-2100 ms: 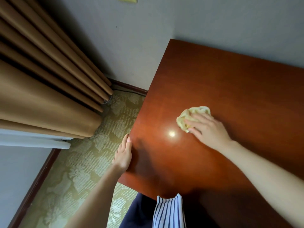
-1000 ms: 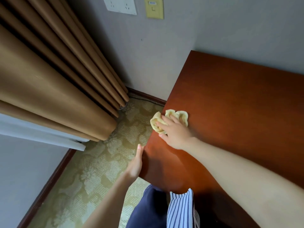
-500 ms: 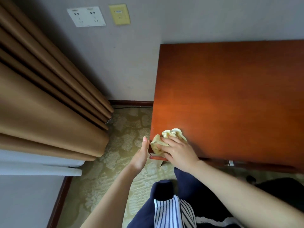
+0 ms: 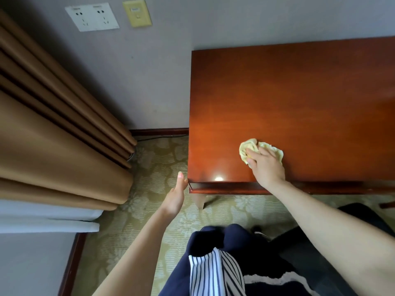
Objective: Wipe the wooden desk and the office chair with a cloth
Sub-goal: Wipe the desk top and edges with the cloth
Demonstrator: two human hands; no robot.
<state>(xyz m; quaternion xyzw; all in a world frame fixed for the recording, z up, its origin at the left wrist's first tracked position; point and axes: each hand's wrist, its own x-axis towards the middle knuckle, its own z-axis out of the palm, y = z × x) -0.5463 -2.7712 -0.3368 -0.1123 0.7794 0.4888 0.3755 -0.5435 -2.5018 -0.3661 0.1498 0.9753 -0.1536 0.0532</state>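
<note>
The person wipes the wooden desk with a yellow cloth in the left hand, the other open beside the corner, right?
No: the head view shows the right hand holding the yellow cloth on the wooden desk; the left hand is open beside the corner.

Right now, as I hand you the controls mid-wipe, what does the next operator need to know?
Left hand: open, holding nothing, beside the front-left corner of the desk.
Right hand: grips the bunched yellow cloth, pressing it on the desk top near the front edge.
Done: desk wiping under way; covered area cannot be told.
To do: rest of desk, then the dark chair at lower right, untouched.
</note>
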